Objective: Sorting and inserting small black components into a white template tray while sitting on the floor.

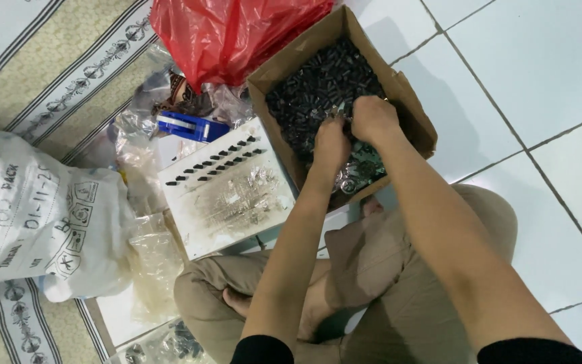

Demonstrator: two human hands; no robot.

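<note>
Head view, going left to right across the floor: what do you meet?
White printed sack → blue tape dispenser → white board with rows of small black parts → left hand → right hand, both in the cardboard box of black parts → bare white tiles.

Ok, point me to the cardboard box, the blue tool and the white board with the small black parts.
cardboard box point(409, 108), head view, on its right wall.
blue tool point(190, 126), head view, middle of its blue body.
white board point(237, 226), head view, bare lower part below the rows of black pieces.
</note>
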